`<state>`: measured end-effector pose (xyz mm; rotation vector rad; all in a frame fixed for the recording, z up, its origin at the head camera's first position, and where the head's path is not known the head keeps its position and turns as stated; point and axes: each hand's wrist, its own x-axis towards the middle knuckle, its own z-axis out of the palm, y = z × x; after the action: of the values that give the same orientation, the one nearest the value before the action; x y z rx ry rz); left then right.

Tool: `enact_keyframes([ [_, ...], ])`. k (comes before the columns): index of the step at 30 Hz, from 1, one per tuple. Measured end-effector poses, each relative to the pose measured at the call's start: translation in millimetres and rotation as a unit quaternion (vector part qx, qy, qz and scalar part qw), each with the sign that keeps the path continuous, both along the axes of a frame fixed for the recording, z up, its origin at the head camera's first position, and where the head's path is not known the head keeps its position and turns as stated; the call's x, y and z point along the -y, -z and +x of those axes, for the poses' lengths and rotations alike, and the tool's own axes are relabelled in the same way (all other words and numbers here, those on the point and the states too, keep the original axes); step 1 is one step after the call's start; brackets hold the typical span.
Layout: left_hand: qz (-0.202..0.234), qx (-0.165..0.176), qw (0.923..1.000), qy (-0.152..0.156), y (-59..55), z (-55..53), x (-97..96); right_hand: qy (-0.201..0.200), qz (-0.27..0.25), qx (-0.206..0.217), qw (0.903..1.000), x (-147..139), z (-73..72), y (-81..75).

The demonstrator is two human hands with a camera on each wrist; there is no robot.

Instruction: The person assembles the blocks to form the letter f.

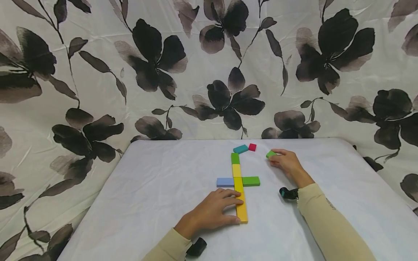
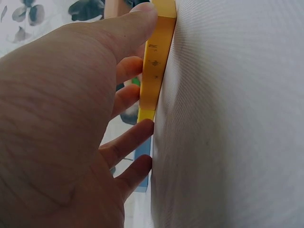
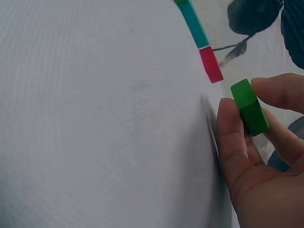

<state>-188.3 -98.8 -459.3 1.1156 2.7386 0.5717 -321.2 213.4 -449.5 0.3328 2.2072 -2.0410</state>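
My right hand [image 1: 286, 164] pinches a small green block [image 3: 249, 107] between thumb and fingers, to the right of a red block [image 1: 252, 147]. A teal block [image 1: 240, 149] lies slanted beside the red one. Below it, a green block [image 1: 235, 158], a yellow block [image 1: 236, 170] and a darker yellow block [image 1: 238, 183] form a column ending in an orange block [image 1: 242, 212]. Across the column, a blue block [image 1: 225, 182] extends left and a longer green block [image 1: 250, 181] right. My left hand [image 1: 213, 209] rests at the orange block, fingers spread and loosely bent, fingertips touching it.
A white cloth [image 1: 156, 163] covers the table under the blocks. Behind it hangs a floral curtain [image 1: 196, 72]. Dark wrist devices [image 1: 289, 193] sit at both sleeves.
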Motion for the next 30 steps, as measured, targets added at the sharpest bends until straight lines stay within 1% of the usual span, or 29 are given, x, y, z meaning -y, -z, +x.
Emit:
enact_keyframes([
  [6, -0.001, -0.005, 1.0, 0.001, -0.2, 0.2, -0.7, 0.002, 0.009, 0.002, 1.0, 1.9, -7.3, 4.1],
  [11, 0.003, -0.009, 0.9999, 0.006, 0.0, -0.5, 0.2, 0.004, 0.024, -0.002, 0.9997, 4.3, -11.3, 2.6],
  [18, 0.005, 0.0, 1.0, 0.003, 0.9, -1.0, 0.1, 0.008, 0.056, -0.001, 0.9984, 8.3, -17.1, 2.5],
  [20, 0.004, 0.001, 1.0, 0.001, 0.7, -1.0, 0.3, 0.007, 0.074, -0.005, 0.9972, 10.4, -19.4, 2.9],
  [22, 0.005, 0.002, 1.0, 0.001, 0.5, -1.0, 0.2, 0.001, 0.103, -0.015, 0.9945, 12.5, -20.2, 1.7],
  [26, 0.007, 0.003, 1.0, 0.002, -0.1, -0.4, -0.1, -0.011, 0.167, -0.029, 0.9855, 14.9, -22.0, 0.2],
  [30, 0.011, 0.003, 0.9999, 0.004, -0.1, 0.4, -0.3, -0.015, 0.209, -0.037, 0.9771, 16.5, -23.6, 0.0],
])
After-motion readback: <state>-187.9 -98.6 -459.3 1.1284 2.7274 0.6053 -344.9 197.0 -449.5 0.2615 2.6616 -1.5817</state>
